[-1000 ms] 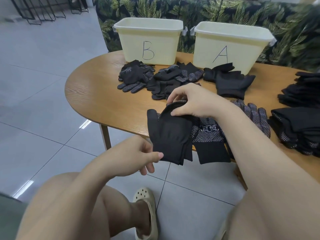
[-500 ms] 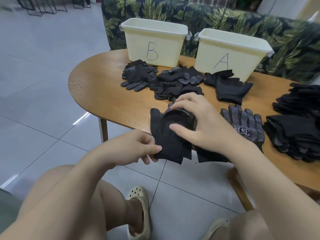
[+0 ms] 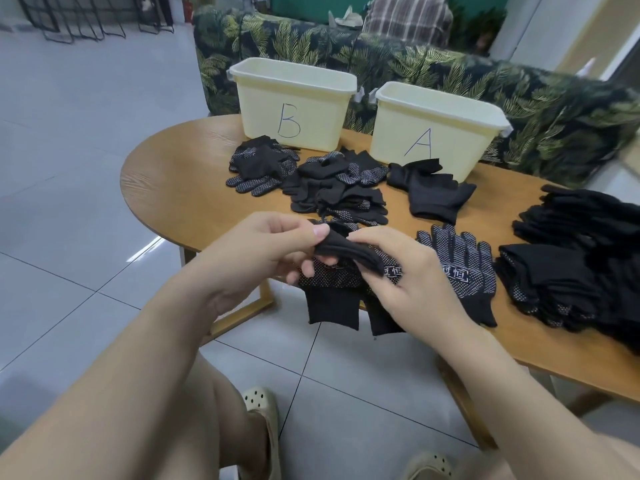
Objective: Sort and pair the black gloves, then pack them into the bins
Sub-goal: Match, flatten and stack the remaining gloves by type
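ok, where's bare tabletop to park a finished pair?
Most room: the table's left end, bordered by bin B, the dotted glove pile and the rounded edge. A narrower strip lies between the plain glove and the right-hand stacks. Crowded: in front of both bins, and the near edge where both hands work.

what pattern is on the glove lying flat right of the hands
Black with small white dots and a white printed label on the glove, clearest in the head view.
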The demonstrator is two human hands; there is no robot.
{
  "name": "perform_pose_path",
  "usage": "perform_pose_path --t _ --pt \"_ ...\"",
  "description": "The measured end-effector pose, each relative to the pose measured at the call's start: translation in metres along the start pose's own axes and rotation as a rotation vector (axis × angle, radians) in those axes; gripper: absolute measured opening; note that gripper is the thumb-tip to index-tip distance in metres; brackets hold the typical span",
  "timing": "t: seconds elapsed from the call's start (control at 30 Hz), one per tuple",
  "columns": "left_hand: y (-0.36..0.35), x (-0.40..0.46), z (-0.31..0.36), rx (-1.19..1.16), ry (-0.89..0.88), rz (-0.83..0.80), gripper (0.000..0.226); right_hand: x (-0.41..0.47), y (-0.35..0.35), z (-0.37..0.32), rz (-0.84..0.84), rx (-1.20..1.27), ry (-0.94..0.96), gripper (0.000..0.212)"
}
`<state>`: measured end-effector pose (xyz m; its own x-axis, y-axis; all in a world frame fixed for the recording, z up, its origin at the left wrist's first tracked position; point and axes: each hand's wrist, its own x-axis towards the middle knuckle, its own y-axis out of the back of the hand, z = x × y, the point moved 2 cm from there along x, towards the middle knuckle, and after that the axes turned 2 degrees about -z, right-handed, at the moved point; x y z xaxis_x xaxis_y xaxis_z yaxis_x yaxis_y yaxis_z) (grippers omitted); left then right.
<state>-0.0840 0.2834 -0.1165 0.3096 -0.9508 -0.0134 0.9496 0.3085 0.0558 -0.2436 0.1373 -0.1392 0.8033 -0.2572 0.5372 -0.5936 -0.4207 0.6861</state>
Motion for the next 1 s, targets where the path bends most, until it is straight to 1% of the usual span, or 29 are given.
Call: perform_pose_path --t 0.1,0.23,0.3,0.37,0.4,0.43,0.47,0.53,0.57,0.63,0.67,0.73,0.8,0.9,1.0 --pt "-0.004 0.009 0.005 0.046 -0.049 0.053 0.034 0.011 0.006 0.000 0.047 0.069 -0.043 0.033" --pt "-0.009 0.019 0.020 0.051 -0.122 0.080 0.024 0.028 0.015 0.000 0.110 0.132 -0.060 0.024" --pt "-0.008 0.024 0.029 0.017 -0.186 0.160 0.021 0.038 0.025 -0.002 0.158 0.196 -0.085 0.021" --pt "-0.006 0.026 0.039 0.010 -0.304 0.306 0.021 0.047 0.037 -0.008 0.195 0.289 -0.099 0.019" --pt "-0.005 0.025 0.044 0.046 -0.367 0.372 0.023 0.050 0.045 -0.012 0.223 0.338 -0.102 0.020" --pt "-0.007 0.024 0.049 0.094 -0.412 0.404 0.028 0.053 0.053 -0.016 0.258 0.390 -0.108 0.020" --pt "-0.009 0.024 0.054 0.140 -0.426 0.387 0.034 0.054 0.060 -0.020 0.293 0.444 -0.122 0.021" --pt "-0.019 0.024 0.060 0.167 -0.375 0.249 0.042 0.055 0.073 -0.026 0.339 0.562 -0.168 0.022" --pt "-0.025 0.025 0.062 0.143 -0.342 0.163 0.040 0.055 0.079 -0.027 0.354 0.614 -0.189 0.021" --pt "-0.037 0.027 0.062 0.030 -0.297 0.033 0.033 0.054 0.090 -0.028 0.366 0.683 -0.204 0.018" --pt "-0.041 0.030 0.059 -0.040 -0.275 0.000 0.033 0.053 0.093 -0.028 0.360 0.702 -0.211 0.016" --pt "-0.049 0.035 0.050 -0.120 -0.220 -0.011 0.032 0.049 0.097 -0.022 0.328 0.706 -0.239 0.016" --pt "-0.055 0.042 0.037 -0.125 -0.146 -0.009 0.029 0.044 0.096 -0.005 0.282 0.715 -0.300 0.019" --pt "-0.065 0.053 0.015 -0.045 0.014 -0.030 0.021 0.035 0.088 0.034 0.235 0.720 -0.481 0.018" --pt "-0.072 0.063 0.000 0.030 0.149 -0.064 0.015 0.026 0.078 0.075 0.209 0.650 -0.645 0.015"
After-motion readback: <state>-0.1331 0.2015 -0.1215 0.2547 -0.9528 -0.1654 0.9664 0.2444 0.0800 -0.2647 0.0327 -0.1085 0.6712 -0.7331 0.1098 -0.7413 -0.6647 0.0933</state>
